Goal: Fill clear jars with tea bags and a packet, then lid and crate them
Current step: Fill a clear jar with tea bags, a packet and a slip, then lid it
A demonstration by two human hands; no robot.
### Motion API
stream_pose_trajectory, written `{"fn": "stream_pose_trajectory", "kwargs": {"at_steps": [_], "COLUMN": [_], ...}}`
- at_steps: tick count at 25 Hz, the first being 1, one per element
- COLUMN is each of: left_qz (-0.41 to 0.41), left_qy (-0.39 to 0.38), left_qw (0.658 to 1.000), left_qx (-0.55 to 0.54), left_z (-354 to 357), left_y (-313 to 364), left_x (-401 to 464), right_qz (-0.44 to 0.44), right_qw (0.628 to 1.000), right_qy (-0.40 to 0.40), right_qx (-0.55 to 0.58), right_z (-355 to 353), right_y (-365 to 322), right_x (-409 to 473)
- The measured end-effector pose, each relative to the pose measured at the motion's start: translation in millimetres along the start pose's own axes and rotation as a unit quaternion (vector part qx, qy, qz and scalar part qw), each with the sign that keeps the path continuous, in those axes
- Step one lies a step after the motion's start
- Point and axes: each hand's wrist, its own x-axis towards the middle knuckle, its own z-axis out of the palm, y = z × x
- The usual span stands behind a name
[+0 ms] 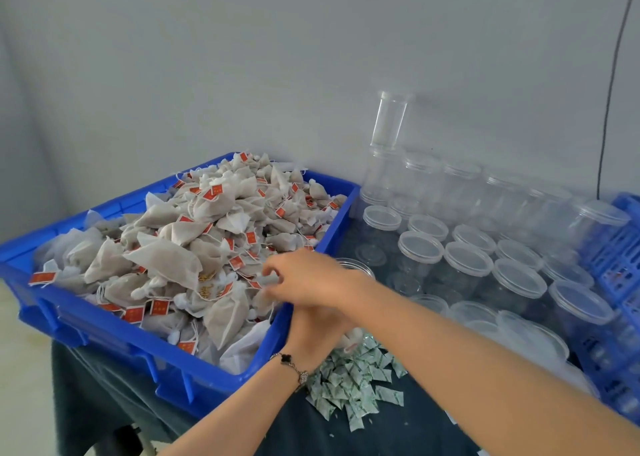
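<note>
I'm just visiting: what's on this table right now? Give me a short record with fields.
tea bags: heaped in blue bin, pile centre
small packets: loose pile on dark cloth, near side
clear jars: lidded, grouped at right; one stacked above the rest
blue crate: right edge
right hand: over bin's near corner, fingers curled at tea bags; grip unclear
left hand: beneath the right, mostly hidden; bracelet on wrist

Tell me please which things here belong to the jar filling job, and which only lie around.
Job:
- tea bags heaped in the blue tray
- small packets on the cloth
- clear jars, most lidded
- blue crate
- right hand reaching into the bags
- left hand, mostly hidden

Just there:
- black cable on the wall
- bracelet
</note>
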Motion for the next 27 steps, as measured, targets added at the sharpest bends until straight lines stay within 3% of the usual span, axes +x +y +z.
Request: {"fn": "stream_pose_trajectory", "kwargs": {"at_steps": [2, 5, 7, 8, 10, 15, 19, 23, 27], "left_qz": [-0.027, -0.018, 0.037, 0.044, 0.043, 0.075, 0.041, 0.047, 0.026], "left_qy": [-0.04, -0.025, -0.064, -0.074, -0.07, -0.062, -0.078, -0.07, -0.074], "left_qw": [0.999, 0.995, 0.996, 0.984, 0.963, 0.962, 0.968, 0.961, 0.962], "left_qx": [0.025, 0.093, -0.045, -0.157, -0.257, -0.256, -0.235, -0.264, -0.261], "left_z": [-8.9, 11.1, 12.6, 15.1, 16.0, 13.1, 14.0, 10.6, 9.4], "left_y": [-3.7, 22.0, 14.2, 8.5, 7.4, 7.0, 5.7, 7.2, 11.9], "left_x": [18.8, -0.8, -21.0, -25.4, -25.0, -30.4, -30.7, -30.4, -29.0], "right_qz": [-0.004, 0.001, 0.014, 0.018, 0.024, 0.006, -0.002, 0.026, 0.097], "right_qw": [0.998, 0.997, 0.989, 0.984, 0.972, 0.923, 0.887, 0.898, 0.954], "right_qy": [-0.02, 0.076, 0.146, 0.171, 0.217, 0.353, 0.428, 0.415, 0.256], "right_qx": [-0.057, -0.022, 0.026, 0.051, 0.091, 0.149, 0.173, 0.145, 0.12], "right_z": [10.6, 2.4, -10.8, -17.2, -27.7, -60.0, -90.3, -87.2, -61.2], "right_y": [-12.1, -7.2, 5.2, 11.9, 20.3, 21.1, 22.5, 33.7, 50.1], "right_x": [12.2, 7.0, -8.3, -17.3, -35.4, -64.0, -77.9, -82.3, -79.2]}}
